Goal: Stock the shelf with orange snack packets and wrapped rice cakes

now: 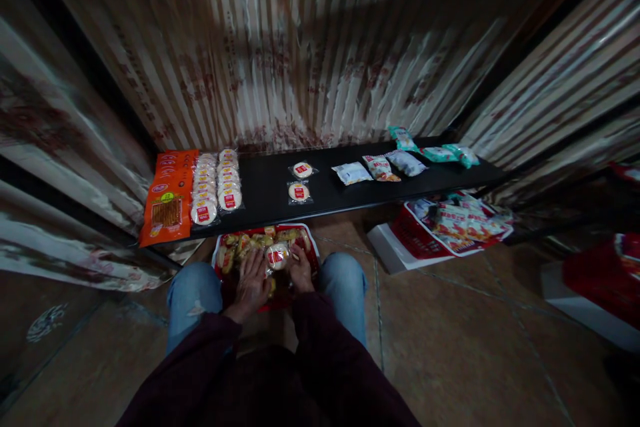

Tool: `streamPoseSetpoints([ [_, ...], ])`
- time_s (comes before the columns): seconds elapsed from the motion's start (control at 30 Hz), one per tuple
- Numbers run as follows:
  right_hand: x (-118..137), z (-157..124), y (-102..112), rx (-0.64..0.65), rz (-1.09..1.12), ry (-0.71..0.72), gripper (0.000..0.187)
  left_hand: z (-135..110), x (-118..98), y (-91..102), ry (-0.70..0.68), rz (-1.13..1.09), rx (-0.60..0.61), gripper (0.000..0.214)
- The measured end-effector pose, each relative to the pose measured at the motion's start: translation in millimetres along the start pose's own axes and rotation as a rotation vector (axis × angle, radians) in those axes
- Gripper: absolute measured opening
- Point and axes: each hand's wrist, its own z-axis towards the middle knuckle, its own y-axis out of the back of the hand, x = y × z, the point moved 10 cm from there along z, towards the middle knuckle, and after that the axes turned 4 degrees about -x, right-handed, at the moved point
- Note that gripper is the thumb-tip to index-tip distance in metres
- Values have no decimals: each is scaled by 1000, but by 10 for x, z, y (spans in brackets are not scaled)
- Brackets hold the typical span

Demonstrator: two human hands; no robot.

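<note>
Between my knees stands a red basket [314, 240] with a white rim, holding several small snacks in gold and clear wrappers. My left hand [253, 280] lies over its left half, fingers stretched out and resting on the snacks. A round white rice cracker [277, 255] in a clear wrapper with a red label sits between my two hands. My right hand [301, 271] has its fingers bent at the right edge of this wrapper and seems to pinch it. What lies under both palms is hidden.
On the black shelf [265, 183] are an orange snack bag [167, 200], two columns of wrapped crackers [229, 180], two single crackers [299, 192], white packets [353, 173] and green packets [440, 154]. Another red basket [420, 237] of packets stands right, under the shelf. A curtain [300, 47] hangs behind.
</note>
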Motion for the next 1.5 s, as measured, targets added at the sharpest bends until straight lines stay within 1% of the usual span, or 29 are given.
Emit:
streamPoseSetpoints([
  [0.1, -41, -17, 72, -111, 30, -54, 49, -51, -64, -6, 7, -28, 10, 53],
  [0.13, -53, -28, 80, -128, 40, -69, 49, -65, -88, 6, 5, -36, 11, 51],
  [0.23, -74, -60, 62, -123, 74, -98, 49, -91, -151, 57, -8, -63, 22, 45],
  [0.33, -64, -79, 54, -115, 102, -112, 48, -82, -164, 102, 0, -87, 31, 39],
  [0.4, -15, -78, 68, -129, 118, -108, 48, -52, -145, 139, 23, -108, 18, 36],
  [0.47, 49, -74, 93, -160, 155, -113, 50, -1, -97, 207, 78, -152, -25, 32],
  [0.53, 113, -76, 112, -191, 200, -128, 52, 63, -4, 313, 185, -230, -102, 29],
  [0.6, 158, -92, 100, -195, 229, -152, 52, 116, 128, 398, 351, -362, -178, 28],
  [0.63, 174, -105, 83, -186, 231, -165, 50, 129, 203, 400, 456, -457, -196, 27],
  [0.67, 181, -122, 59, -172, 230, -180, 48, 126, 279, 364, 578, -574, -201, 27],
  [0.7, 183, -142, 27, -151, 229, -197, 46, 107, 340, 282, 710, -703, -182, 27],
  [0.77, 181, -189, -41, -106, 226, -227, 42, -2, 408, 40, 998, -992, -139, 24],
  [0.87, 187, -260, -123, -54, 232, -262, 38, -105, 406, -144, 1148, -1096, -113, 22],
  [0.93, 200, -308, -163, -32, 233, -279, 36, -187, 414, -216, 1203, -1134, -138, 21],
  [1.0, 213, -361, -222, 11, 217, -290, 34, -261, 421, -256, 1249, -1183, -190, 20],
  [1.13, 222, -493, -419, 178, 171, -300, 34, -313, 411, -257, 1288, -1266, -290, 20],
  [1.17, 220, -520, -451, 203, 167, -301, 35, -316, 404, -250, 1293, -1280, -304, 21],
  [1.23, 214, -548, -461, 205, 168, -299, 38, -323, 386, -234, 1301, -1298, -311, 23],
  [1.33, 177, -553, -403, 160, 145, -314, 43, -337, 373, -205, 1305, -1307, -278, 27],
  [1.4, 132, -552, -355, 133, 112, -339, 45, -343, 397, -175, 1305, -1295, -262, 31],
  [1.5, 66, -564, -329, 134, 68, -374, 43, -340, 458, -139, 1300, -1264, -255, 34],
])
